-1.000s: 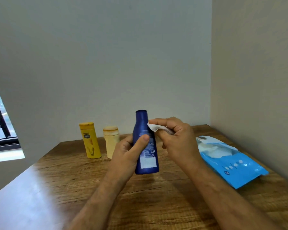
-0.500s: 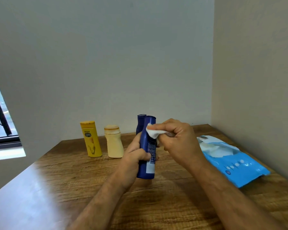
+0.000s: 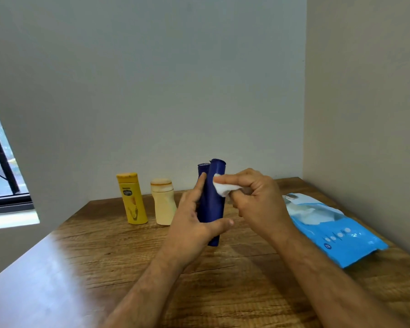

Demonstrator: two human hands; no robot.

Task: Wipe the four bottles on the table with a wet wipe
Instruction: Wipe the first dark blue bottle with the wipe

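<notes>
Here, the dark blue plastic bottle (image 3: 214,202) is held upright just above the wooden bench (image 3: 223,292), the left hand (image 3: 192,223) curled around its lower body. The right hand (image 3: 256,200) pinches a folded white wet wipe (image 3: 223,189) against its upper side. A second dark blue bottle (image 3: 202,170) stands directly behind it, with a cream bottle (image 3: 163,204) and a yellow bottle (image 3: 131,202) further left. A light blue wipes pack (image 3: 336,230) lies right.

second blue bottle (image 3: 202,171): mostly hidden behind the held blue bottle (image 3: 214,204)
yellow bottle (image 3: 131,199) label: too small to read
window (image 3: 0,162): cut off by left edge
</notes>
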